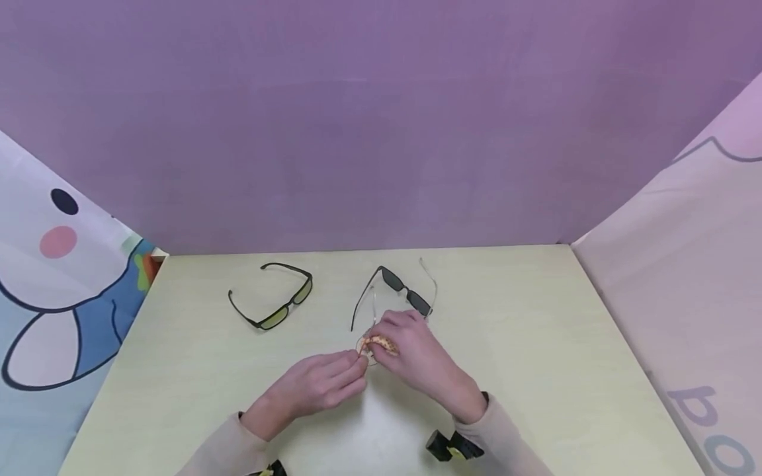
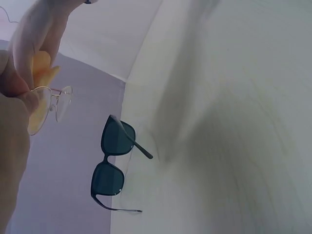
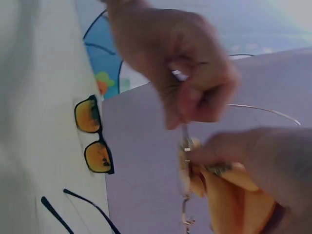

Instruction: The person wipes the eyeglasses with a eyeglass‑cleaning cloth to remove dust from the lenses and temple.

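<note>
A pair of thin metal-framed eyeglasses (image 2: 63, 103) is held up off the table between both hands. My left hand (image 1: 324, 382) pinches one end of the frame with thumb and fingers. With bunched fingers, my right hand (image 1: 417, 347) grips an orange-yellow cloth (image 1: 383, 344), patterned on one side, against a lens. In the right wrist view the cloth (image 3: 234, 200) lies under the right thumb and folds about part of the frame. One thin temple sticks out beyond the fingers. The hands partly hide the glasses in the head view.
Dark sunglasses (image 1: 393, 279) lie unfolded just beyond the right hand. Black-framed glasses with yellowish lenses (image 1: 275, 317) rest unfolded to the left on the pale table (image 1: 524, 330). A purple wall (image 1: 369, 132) stands behind, with printed panels at both sides.
</note>
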Demonstrator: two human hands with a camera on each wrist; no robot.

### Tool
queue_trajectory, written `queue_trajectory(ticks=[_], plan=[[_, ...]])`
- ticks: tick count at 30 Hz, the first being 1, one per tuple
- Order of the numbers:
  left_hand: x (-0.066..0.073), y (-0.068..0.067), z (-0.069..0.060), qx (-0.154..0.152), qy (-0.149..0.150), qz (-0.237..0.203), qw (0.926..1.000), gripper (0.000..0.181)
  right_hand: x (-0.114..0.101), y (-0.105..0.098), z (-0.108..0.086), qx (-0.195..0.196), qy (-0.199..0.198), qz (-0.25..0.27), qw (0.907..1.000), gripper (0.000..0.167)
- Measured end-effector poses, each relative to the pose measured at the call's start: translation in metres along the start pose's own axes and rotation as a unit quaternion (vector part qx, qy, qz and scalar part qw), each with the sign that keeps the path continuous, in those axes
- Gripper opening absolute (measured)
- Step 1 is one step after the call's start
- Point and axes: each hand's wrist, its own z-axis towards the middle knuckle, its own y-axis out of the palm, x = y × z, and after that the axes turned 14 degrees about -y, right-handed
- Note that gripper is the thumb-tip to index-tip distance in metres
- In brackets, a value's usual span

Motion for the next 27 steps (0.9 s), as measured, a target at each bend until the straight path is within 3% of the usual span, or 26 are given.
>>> queue_trajectory(ticks=[3,10,17,19,24,27], plan=[[0.0,0.001,0.001,-0.003,-0.003,0.0,1.0,0.027,-0.001,0.003,0.002,0.018,0.011,-0.026,0.9994,0.01],[0.003,0.003,-0.002,-0.015,-0.019,-0.023,0.9994,0.026,0.002,0.003,0.001,-0.027,0.01,0.057,0.9979,0.014],[0.009,0.005,0.003,-0.008,-0.017,-0.027,0.9995,0.025,0.003,0.012,0.001,0.022,0.04,-0.033,0.9984,0.006],[0.01,0.005,0.004,-0.01,-0.024,-0.026,0.9993,0.026,0.003,0.012,0.0,0.025,0.031,-0.032,0.9987,0.007],[0.012,0.003,0.004,-0.017,-0.039,-0.024,0.9988,0.03,0.002,0.006,-0.004,-0.013,-0.003,0.015,0.9998,0.014],[0.011,0.002,0.005,-0.023,-0.048,-0.022,0.9983,0.03,0.003,0.004,-0.005,-0.007,0.008,-0.012,0.9999,0.013]])
